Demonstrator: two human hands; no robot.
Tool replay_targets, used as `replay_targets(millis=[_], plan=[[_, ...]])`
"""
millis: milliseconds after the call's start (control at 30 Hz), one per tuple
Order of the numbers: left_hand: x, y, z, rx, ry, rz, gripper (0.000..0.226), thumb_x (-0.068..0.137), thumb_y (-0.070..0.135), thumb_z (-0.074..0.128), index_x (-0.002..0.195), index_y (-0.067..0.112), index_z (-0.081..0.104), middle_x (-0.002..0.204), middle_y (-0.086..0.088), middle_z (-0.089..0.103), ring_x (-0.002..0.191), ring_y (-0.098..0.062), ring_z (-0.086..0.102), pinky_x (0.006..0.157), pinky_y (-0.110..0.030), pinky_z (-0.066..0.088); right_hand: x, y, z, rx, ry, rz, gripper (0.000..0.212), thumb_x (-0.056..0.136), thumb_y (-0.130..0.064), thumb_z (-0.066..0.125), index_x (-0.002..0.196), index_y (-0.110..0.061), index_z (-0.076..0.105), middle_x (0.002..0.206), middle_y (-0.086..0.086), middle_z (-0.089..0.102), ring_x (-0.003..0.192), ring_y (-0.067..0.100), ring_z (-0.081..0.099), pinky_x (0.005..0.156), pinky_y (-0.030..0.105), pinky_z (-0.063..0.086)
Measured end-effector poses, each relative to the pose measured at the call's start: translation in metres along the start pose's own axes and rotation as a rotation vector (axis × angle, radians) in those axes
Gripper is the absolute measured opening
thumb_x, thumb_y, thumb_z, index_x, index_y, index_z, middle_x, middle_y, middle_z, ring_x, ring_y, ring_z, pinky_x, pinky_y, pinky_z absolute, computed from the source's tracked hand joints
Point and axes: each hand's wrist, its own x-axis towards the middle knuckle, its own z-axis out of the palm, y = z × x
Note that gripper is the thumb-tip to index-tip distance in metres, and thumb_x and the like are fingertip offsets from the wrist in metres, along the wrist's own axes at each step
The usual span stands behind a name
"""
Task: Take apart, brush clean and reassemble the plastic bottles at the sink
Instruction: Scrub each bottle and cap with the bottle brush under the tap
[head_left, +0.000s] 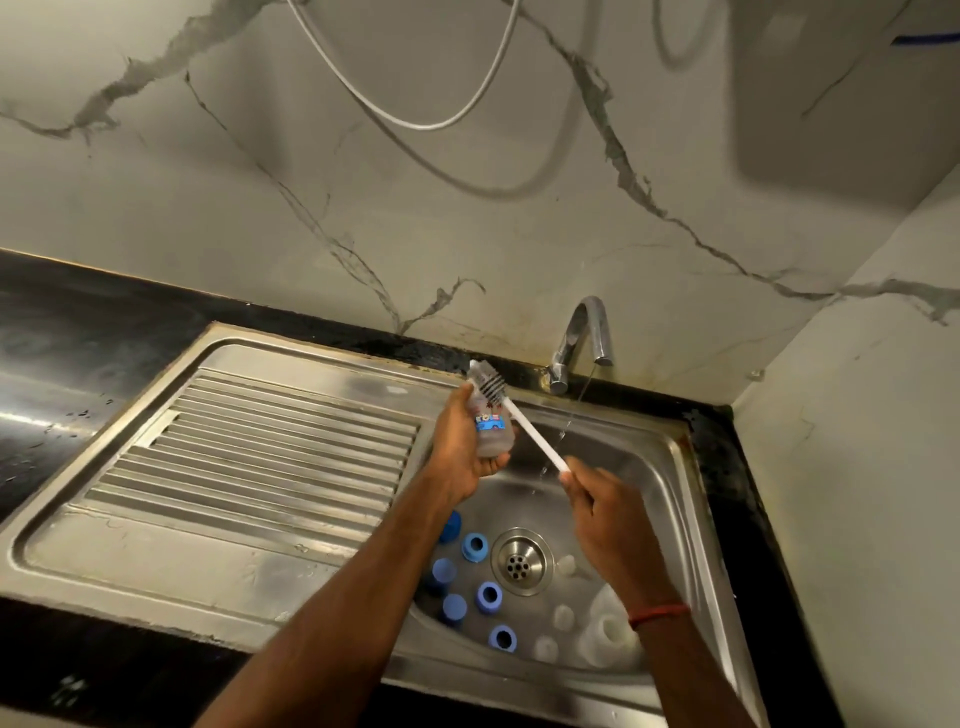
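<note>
while the tap (571, 338) runs, blue caps (474, 546) lie beside the drain (521, 560).

Black tabletop (78, 332) with steel sink (693, 519) set into it. Ribbed drainboard (270, 447) on the left, bowl on the right. Scattered on the bowl's floor: blue caps (474, 546) left of the drain (521, 560), whitish teats (563, 618) to its right. Tap (582, 332) at the back edge, trickling water.

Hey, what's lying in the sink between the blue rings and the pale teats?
The round steel drain strainer sits between the blue rings and the pale teats on the sink floor; the head view shows it.
</note>
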Motion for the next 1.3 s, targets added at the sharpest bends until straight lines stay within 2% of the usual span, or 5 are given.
replay_targets(millis=[267, 400, 667, 1067, 1300], plan=[[0.003, 0.026, -0.014, -0.161, 0.049, 0.017, 0.054, 0.095, 0.060, 0.055, 0.122, 0.013, 0.060, 0.103, -0.014, 0.070, 0.084, -0.024, 0.067, 0.062, -0.032, 0.054, -0.026, 0.005, -0.009, 0.148, -0.088, 0.012, 0.016, 0.098, -0.012, 0.058, 0.097, -0.004, 0.071, 0.067, -0.020, 0.049, 0.067, -0.003, 0.055, 0.063, 0.006, 0.039], [-0.005, 0.017, -0.003, 0.049, -0.115, 0.087, 0.080, 0.073, 0.081, 0.058, 0.110, 0.010, 0.065, 0.097, -0.017, 0.065, 0.068, -0.017, 0.055, 0.052, -0.026, 0.044, -0.005, -0.002, -0.004, 0.131, 0.007, 0.022, 0.019, 0.101, -0.018, 0.055, 0.102, -0.009, 0.072, 0.068, -0.012, 0.052, 0.065, 0.003, 0.055, 0.059, 0.014, 0.041], [0.004, 0.037, -0.020, -0.297, -0.144, 0.096, 0.077, 0.070, 0.047, 0.085, 0.130, 0.009, 0.057, 0.126, -0.022, 0.064, 0.106, -0.036, 0.068, 0.074, -0.047, 0.060, -0.015, -0.002, -0.003, 0.233, -0.061, 0.015, 0.017, 0.100, -0.018, 0.055, 0.095, -0.013, 0.071, 0.065, -0.005, 0.054, 0.062, 0.013, 0.053, 0.057, 0.030, 0.048], [-0.005, 0.031, -0.004, -0.261, -0.092, 0.054, 0.044, 0.096, 0.051, 0.055, 0.114, 0.012, 0.064, 0.092, -0.011, 0.067, 0.082, -0.023, 0.063, 0.069, -0.035, 0.054, -0.004, -0.014, -0.002, 0.258, -0.087, -0.006, 0.023, 0.101, -0.033, 0.051, 0.084, -0.022, 0.062, 0.063, -0.008, 0.049, 0.057, 0.007, 0.048, 0.055, 0.028, 0.043], [-0.004, 0.006, -0.008, -0.054, -0.036, 0.117, 0.067, 0.083, 0.061, 0.063, 0.131, 0.014, 0.060, 0.115, -0.016, 0.065, 0.093, -0.027, 0.064, 0.058, -0.034, 0.055, -0.008, 0.001, -0.013, 0.247, -0.079, 0.005, 0.032, 0.099, -0.039, 0.047, 0.092, -0.018, 0.070, 0.064, -0.006, 0.052, 0.061, 0.012, 0.051, 0.058, 0.033, 0.047]])
